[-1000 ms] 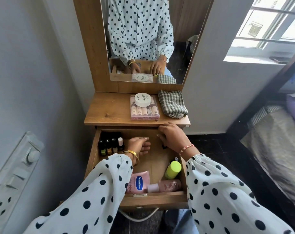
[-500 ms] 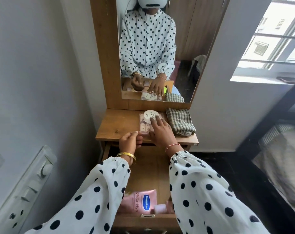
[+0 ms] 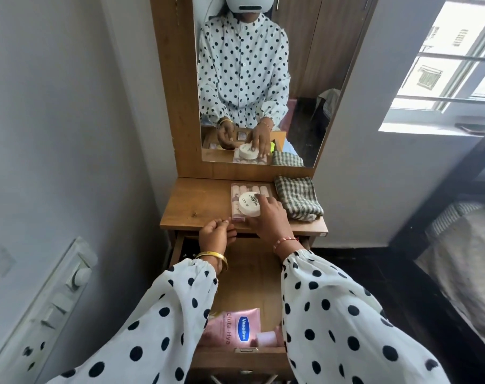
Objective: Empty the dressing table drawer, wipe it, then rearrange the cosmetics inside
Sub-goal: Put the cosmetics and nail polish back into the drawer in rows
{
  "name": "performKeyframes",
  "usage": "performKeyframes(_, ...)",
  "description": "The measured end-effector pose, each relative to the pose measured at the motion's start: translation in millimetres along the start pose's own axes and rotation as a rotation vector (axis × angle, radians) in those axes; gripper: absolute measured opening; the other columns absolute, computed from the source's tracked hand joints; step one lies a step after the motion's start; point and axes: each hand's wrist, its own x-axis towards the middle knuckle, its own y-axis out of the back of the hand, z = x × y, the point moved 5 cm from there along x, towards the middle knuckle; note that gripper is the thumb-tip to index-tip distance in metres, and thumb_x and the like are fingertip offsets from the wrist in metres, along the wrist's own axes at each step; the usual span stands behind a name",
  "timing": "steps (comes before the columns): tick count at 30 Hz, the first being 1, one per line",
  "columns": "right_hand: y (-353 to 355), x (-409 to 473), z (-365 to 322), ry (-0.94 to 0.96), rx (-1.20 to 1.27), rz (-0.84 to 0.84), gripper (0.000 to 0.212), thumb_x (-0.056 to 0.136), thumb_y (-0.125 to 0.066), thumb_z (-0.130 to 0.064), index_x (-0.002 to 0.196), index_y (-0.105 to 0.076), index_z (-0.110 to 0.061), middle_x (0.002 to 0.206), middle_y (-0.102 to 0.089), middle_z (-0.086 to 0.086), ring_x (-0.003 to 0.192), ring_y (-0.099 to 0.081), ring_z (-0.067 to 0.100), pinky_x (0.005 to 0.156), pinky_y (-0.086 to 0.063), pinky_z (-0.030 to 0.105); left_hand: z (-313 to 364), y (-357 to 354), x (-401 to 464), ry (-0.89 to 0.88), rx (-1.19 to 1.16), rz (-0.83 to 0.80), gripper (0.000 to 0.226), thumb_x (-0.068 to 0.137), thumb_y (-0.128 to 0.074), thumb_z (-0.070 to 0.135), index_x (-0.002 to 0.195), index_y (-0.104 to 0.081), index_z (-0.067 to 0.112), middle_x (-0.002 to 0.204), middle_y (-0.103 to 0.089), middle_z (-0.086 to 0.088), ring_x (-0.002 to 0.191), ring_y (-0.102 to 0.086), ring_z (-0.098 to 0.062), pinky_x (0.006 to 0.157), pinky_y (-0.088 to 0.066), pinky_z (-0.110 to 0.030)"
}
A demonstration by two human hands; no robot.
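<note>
Two hands: both at the front edge of the dressing table top (image 3: 202, 202), above the open drawer (image 3: 246, 275).
Right hand (image 3: 269, 217): fingers curled round the white round jar (image 3: 249, 204), which sits on the clear case (image 3: 240, 189) of small pink items.
Left hand (image 3: 216, 234): fingers curled, fingertips pinched together at the case's near corner; what they hold, cannot tell.
Drawer: pink Vaseline tube (image 3: 233, 325) and a pink bottle (image 3: 266, 338) at its near end.
Checked cloth (image 3: 296, 200): folded, right of the case.
</note>
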Motion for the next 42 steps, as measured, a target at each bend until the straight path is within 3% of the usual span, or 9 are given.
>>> performKeyframes(11, 2.3, -51.3, -13.8, 0.088, 0.239, 0.227, 0.052, 0.073, -0.074, -0.018, 0.121, -0.057, -0.008, 0.113, -0.057, 0.013, 0.11, -0.049, 0.03, 0.096, -0.043, 0.038, 6.3, 6.1, -15.0, 0.022, -0.116, -0.112, 0.024, 0.091, -0.053, 0.018, 0.107, -0.059, 0.002, 0.083, -0.064, -0.01, 0.05, -0.065, -0.003, 0.054, -0.055, -0.018)
performKeyframes(14, -5.1, -65.8, -18.9, 0.074, 0.287, 0.243, 0.052, 0.072, -0.075, -0.018, 0.12, -0.058, -0.007, 0.113, -0.058, 0.014, 0.109, -0.049, 0.028, 0.094, -0.039, 0.028, 3.3, 14.5, -21.3, 0.019, -0.11, -0.102, 0.028, 0.089, -0.055, 0.011, 0.113, -0.058, -0.002, 0.092, -0.065, -0.011, 0.066, -0.065, -0.01, 0.053, -0.054, -0.015)
performKeyframes(19, -19.1, -78.6, -24.8, 0.034, 0.457, 0.104, 0.038, 0.077, -0.071, -0.017, 0.113, -0.061, -0.009, 0.104, -0.061, 0.01, 0.093, -0.056, 0.019, 0.079, -0.042, 0.02, -0.7, 38.6, -23.1, 0.038, -0.047, -0.041, 0.029, 0.088, -0.054, 0.008, 0.116, -0.059, 0.0, 0.107, -0.064, -0.014, 0.089, -0.061, -0.025, 0.057, -0.055, -0.022)
performKeyframes(24, -35.4, -76.7, -22.0, -0.234, 0.755, -0.182, 0.03, 0.086, -0.064, -0.021, 0.113, -0.061, -0.008, 0.091, -0.064, 0.006, 0.074, -0.061, 0.014, 0.063, -0.058, 0.031, -7.6, 66.2, -23.0, 0.053, 0.065, -0.048, 0.024, 0.088, -0.052, 0.006, 0.109, -0.065, 0.005, 0.096, -0.065, -0.01, 0.074, -0.062, -0.018, 0.059, -0.048, -0.025)
performKeyframes(27, -52.2, -82.9, -32.1, -0.3, 0.876, -0.377, 0.021, 0.09, -0.059, -0.012, 0.109, -0.062, -0.004, 0.091, -0.065, 0.012, 0.055, -0.059, 0.008, 0.043, -0.049, 0.019, -11.1, 75.3, -25.8, 0.043, 0.175, -0.156, 0.022, 0.088, -0.051, 0.005, 0.101, -0.068, 0.009, 0.097, -0.067, -0.013, 0.075, -0.063, -0.017, 0.067, -0.051, -0.027)
performKeyframes(30, -65.4, -89.6, -31.5, -0.414, 0.946, -0.44, 0.005, 0.088, -0.06, -0.008, 0.088, -0.062, -0.012, 0.081, -0.063, 0.013, 0.052, -0.052, 0.018, 0.048, -0.041, 0.027, -12.5, 82.5, -28.8, -0.01, 0.275, -0.179, 0.02, 0.087, -0.053, 0.005, 0.099, -0.068, 0.01, 0.101, -0.067, -0.011, 0.084, -0.062, -0.02, 0.068, -0.052, -0.02)
performKeyframes(34, -83.0, -95.4, -18.6, -0.589, 0.941, -0.452, 0.012, 0.082, -0.063, -0.007, 0.074, -0.057, -0.014, 0.068, -0.059, 0.008, 0.053, -0.049, 0.017, 0.05, -0.039, 0.025, -20.1, 93.3, -30.0, -0.117, 0.394, -0.066, 0.025, 0.087, -0.055, 0.005, 0.11, -0.063, -0.002, 0.103, -0.063, -0.008, 0.088, -0.059, -0.016, 0.057, -0.046, -0.001)
performKeyframes(37, -94.5, -99.3, -12.4, -0.672, 0.938, -0.464, 0.013, 0.081, -0.064, -0.004, 0.072, -0.057, -0.009, 0.066, -0.058, 0.011, 0.054, -0.052, 0.02, 0.054, -0.042, 0.028, -28.2, 97.7, -29.1, -0.113, 0.405, -0.035, 0.023, 0.09, -0.05, 0.003, 0.109, -0.062, -0.002, 0.097, -0.064, -0.012, 0.073, -0.061, -0.012, 0.054, -0.05, -0.007)
performKeyframes(42, -107.8, -102.2, -16.5, -0.699, 0.926, -0.527, 0.01, 0.081, -0.064, 0.001, 0.084, -0.054, 0.0, 0.074, -0.059, 0.018, 0.058, -0.058, 0.025, 0.053, -0.05, 0.031, -24.0, 103.5, -30.0, -0.236, 0.433, 0.053, 0.019, 0.09, -0.049, 0.004, 0.1, -0.066, 0.004, 0.093, -0.066, -0.01, 0.076, -0.062, -0.012, 0.071, -0.054, -0.024)
